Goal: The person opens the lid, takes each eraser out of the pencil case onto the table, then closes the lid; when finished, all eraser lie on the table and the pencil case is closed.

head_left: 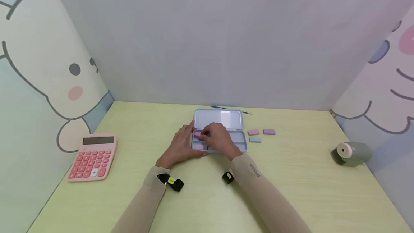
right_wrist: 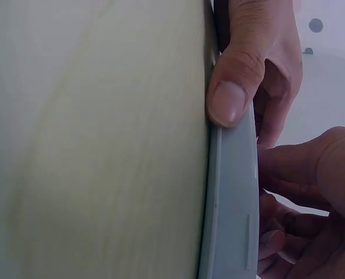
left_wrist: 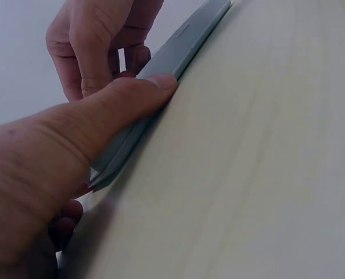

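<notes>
A pale blue flat case (head_left: pixel 237 137) lies on the table with its lid (head_left: pixel 207 118) folded open toward the wall. My left hand (head_left: pixel 182 144) grips its left end; in the left wrist view the thumb (left_wrist: pixel 164 82) presses on the front edge. My right hand (head_left: pixel 218 137) reaches over the case, pinching a small bright pink block (head_left: pixel 197 136) above the left side of the back compartment. A light pink block (head_left: pixel 201 147) lies in the front compartment. In the right wrist view, the case's front wall (right_wrist: pixel 236 192) hides what the right fingers (right_wrist: pixel 274 241) hold.
Right of the case lie a pink block (head_left: pixel 253 132), a purple block (head_left: pixel 269 131) and a light blue block (head_left: pixel 255 140). Behind the lid is a thin brush (head_left: pixel 246 112). A pink calculator (head_left: pixel 92 158) sits at left, a grey-green rounded object (head_left: pixel 355 154) at far right.
</notes>
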{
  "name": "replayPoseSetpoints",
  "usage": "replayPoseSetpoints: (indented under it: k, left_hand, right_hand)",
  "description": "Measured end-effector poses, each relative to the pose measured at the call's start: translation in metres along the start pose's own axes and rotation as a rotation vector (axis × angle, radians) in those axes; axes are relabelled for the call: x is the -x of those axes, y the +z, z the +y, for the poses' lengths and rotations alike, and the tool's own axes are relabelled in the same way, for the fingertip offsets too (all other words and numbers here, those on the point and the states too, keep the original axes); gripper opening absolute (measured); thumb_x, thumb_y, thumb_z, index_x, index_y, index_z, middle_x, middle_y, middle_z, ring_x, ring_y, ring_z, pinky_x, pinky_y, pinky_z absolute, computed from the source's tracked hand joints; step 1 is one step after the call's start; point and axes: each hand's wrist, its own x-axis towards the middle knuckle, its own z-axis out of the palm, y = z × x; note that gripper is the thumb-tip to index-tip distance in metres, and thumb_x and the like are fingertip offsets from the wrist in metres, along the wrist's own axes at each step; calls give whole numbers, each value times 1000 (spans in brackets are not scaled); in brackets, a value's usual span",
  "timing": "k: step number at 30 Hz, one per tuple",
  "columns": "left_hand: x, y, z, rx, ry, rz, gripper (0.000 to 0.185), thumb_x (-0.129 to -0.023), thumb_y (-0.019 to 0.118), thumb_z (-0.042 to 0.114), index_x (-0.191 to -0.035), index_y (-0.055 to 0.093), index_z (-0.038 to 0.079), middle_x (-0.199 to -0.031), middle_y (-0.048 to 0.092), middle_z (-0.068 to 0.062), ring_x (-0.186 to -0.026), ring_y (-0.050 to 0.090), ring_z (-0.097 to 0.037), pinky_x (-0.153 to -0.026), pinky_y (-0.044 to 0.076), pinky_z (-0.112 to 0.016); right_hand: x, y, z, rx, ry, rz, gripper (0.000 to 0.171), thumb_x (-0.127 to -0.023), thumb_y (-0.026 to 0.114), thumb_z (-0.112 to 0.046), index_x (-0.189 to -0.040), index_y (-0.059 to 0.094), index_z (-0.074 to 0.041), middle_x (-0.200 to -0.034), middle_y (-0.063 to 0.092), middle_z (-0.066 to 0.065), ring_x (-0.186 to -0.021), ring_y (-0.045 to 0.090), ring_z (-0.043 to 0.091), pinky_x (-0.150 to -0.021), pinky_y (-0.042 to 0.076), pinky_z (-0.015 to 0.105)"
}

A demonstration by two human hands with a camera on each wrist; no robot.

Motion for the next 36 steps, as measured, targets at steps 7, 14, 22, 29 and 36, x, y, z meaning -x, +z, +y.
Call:
replayPoseSetpoints:
  k: [7, 14, 22, 29, 36]
  left_hand:
    - [2, -1, 1, 13, 4, -5, 136, -73, 94, 58, -174, 14, 12, -160, 46, -14, -143, 45, -35, -121, 41, -60]
    - [2, -1, 1, 5, -5, -9, 135, -75, 92, 60, -174, 13, 14, -163, 44, -14, -147, 43, -34, -125, 38, -61]
    - [1, 1, 1, -6, -16, -12, 135, -73, 92, 62, -174, 15, 15, -156, 49, -10, -142, 45, -32, -124, 40, -59]
    - [1, 0, -1, -4, -16, -12, 135, -73, 93, 61, -174, 14, 17, -160, 46, -12, -144, 44, -33, -124, 39, -60]
    - [1, -2, 2, 11, -21, -9, 136, -73, 93, 60, -174, 14, 17, -160, 45, -13, -143, 44, -34, -123, 40, -61]
  right_hand:
    - [9, -2, 4, -73, 28, 55, 10, -100, 75, -16, -102, 81, -9, -96, 82, 4, -85, 69, 17, -78, 57, 34]
    - [20, -13, 9, -203, 62, 62, 4, -102, 70, -12, -103, 72, -9, -91, 80, 5, -76, 69, 13, -68, 52, 29]
    - [39, -39, 31, -174, 86, 90, 11, -99, 76, -21, -94, 75, -12, -78, 72, 3, -65, 55, 15, -58, 44, 29]
    - [59, -63, 67, -120, 116, 110, 7, -97, 75, -19, -93, 78, -14, -82, 72, 4, -68, 54, 18, -61, 45, 30]
    - [76, -85, 103, -70, 180, 151, 18, -98, 79, -28, -101, 77, -11, -95, 76, 9, -74, 59, 19, -64, 47, 28]
